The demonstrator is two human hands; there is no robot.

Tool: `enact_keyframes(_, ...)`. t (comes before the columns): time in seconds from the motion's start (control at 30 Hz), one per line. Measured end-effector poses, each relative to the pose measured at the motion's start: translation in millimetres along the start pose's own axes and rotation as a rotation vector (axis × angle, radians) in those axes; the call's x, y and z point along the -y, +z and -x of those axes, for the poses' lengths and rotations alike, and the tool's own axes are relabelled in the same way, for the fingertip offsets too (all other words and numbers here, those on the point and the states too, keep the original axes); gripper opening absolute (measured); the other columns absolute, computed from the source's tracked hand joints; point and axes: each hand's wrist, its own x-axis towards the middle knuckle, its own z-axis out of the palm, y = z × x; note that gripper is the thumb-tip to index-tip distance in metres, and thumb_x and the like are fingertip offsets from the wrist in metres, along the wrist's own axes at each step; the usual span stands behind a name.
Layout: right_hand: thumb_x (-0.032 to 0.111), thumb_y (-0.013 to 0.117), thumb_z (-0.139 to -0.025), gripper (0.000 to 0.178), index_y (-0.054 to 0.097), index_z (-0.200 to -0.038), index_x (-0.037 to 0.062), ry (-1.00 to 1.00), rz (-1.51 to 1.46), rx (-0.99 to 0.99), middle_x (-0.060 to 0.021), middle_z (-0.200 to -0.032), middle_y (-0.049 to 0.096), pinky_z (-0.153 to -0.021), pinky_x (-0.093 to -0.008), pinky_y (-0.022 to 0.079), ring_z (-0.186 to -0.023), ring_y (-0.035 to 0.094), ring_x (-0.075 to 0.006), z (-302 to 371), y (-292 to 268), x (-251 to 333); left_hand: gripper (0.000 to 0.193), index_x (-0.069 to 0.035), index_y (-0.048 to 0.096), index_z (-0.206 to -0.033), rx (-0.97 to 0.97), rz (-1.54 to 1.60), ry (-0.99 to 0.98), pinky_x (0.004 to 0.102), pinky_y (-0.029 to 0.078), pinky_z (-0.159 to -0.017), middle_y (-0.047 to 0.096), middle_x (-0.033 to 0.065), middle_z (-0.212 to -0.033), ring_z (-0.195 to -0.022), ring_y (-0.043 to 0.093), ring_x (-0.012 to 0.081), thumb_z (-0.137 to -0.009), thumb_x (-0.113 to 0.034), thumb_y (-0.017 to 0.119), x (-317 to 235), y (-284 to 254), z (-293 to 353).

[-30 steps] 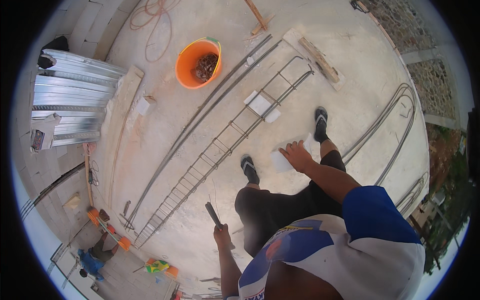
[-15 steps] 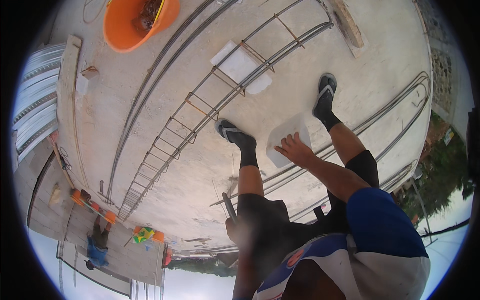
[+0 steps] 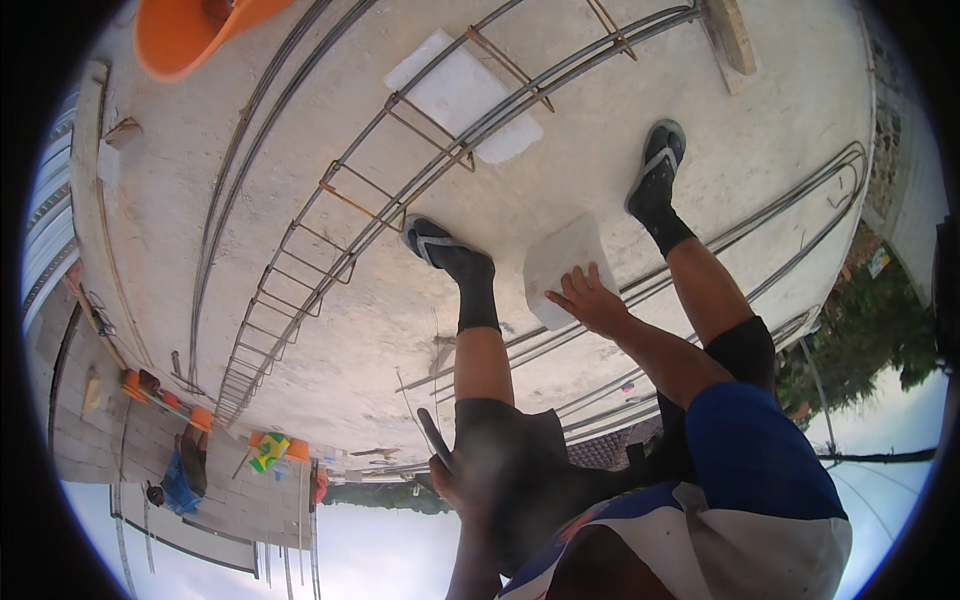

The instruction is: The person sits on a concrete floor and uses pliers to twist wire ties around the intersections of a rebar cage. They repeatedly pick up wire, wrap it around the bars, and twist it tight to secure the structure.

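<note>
My right hand point(image 3: 590, 300) has its fingers spread over a pale flat-sided block point(image 3: 560, 248) between my feet and grips its near edge; the palm is hidden. Beside my left thigh, my left hand point(image 3: 447, 482) is closed around a slim dark tool point(image 3: 434, 437) with a curved end. Its kind is unclear, since the lower part is hidden in the fist. Thin wires point(image 3: 404, 395) stick up near the tool. Beyond my left foot lies a long rebar cage point(image 3: 340, 215) with rusty square stirrups, and a white slab point(image 3: 465, 95) shows underneath it.
Loose steel bars point(image 3: 232, 160) run left of the cage, and bent bars point(image 3: 790, 205) lie by my right leg. An orange bucket point(image 3: 175, 45) stands at far left, a timber piece point(image 3: 730, 38) at far right. Another person point(image 3: 182, 480) is in the distance at lower left.
The view has shifted, so the cage and bucket appear farther left and higher. The block looked blurred before and is sharp now, still under my right hand. The left hand keeps the dark tool.
</note>
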Motion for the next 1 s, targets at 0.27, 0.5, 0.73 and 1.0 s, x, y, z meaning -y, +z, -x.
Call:
enact_keyframes(0.27, 0.030, 0.057, -0.086, 0.050, 0.049, -0.135, 0.0216, -0.046, -0.037, 0.175, -0.0143, -0.123, 0.053, -0.097, -0.0604, 0.037, -0.119, 0.048, -0.0338, 14, -8, -8, 0.023, 0.003, 0.052, -0.090, 0.016, 0.006, 0.007, 0.0499, 0.040, -0.066, 0.053, 0.0232, -0.074, -0.070, 0.053, 0.0386, -0.090, -0.020, 0.053, 19, 3, -7)
enact_keyframes(0.5, 0.022, 0.055, -0.088, 0.044, 0.052, -0.132, 0.0156, 0.010, -0.111, 0.143, -0.0132, -0.111, 0.057, -0.092, -0.0567, 0.040, -0.106, 0.054, -0.0334, -4, -31, -10, 0.016, 0.002, 0.054, -0.091, -0.038, 0.127, 0.010, 0.0479, 0.043, -0.069, 0.056, 0.0206, -0.079, -0.075, 0.056, 0.0382, -0.089, -0.015, 0.054, -2, -4, -5)
enact_keyframes(0.73, 0.026, 0.063, -0.087, 0.051, 0.049, -0.132, 0.0062, 0.422, -0.736, 0.300, -0.0189, -0.116, 0.057, -0.093, -0.0461, 0.045, -0.106, 0.058, -0.0344, -23, -236, -3, 0.014, 0.001, 0.058, -0.095, 0.097, 0.293, 0.226, 0.0442, 0.046, -0.072, 0.058, 0.0184, -0.083, -0.079, 0.058, 0.0349, -0.086, -0.010, 0.056, -12, -56, -16)
enact_keyframes(1.0, 0.022, 0.068, -0.088, 0.053, 0.050, -0.134, 0.0022, 0.302, -1.360, 0.232, -0.0096, -0.103, 0.063, -0.085, -0.0309, 0.050, -0.094, 0.062, -0.0202, -52, -379, -10, 0.020, 0.003, 0.062, -0.104, 0.319, 0.531, 0.421, 0.0334, 0.045, -0.067, 0.059, 0.0130, -0.083, -0.072, 0.056, 0.0201, -0.088, -0.006, 0.054, -53, -168, -44)
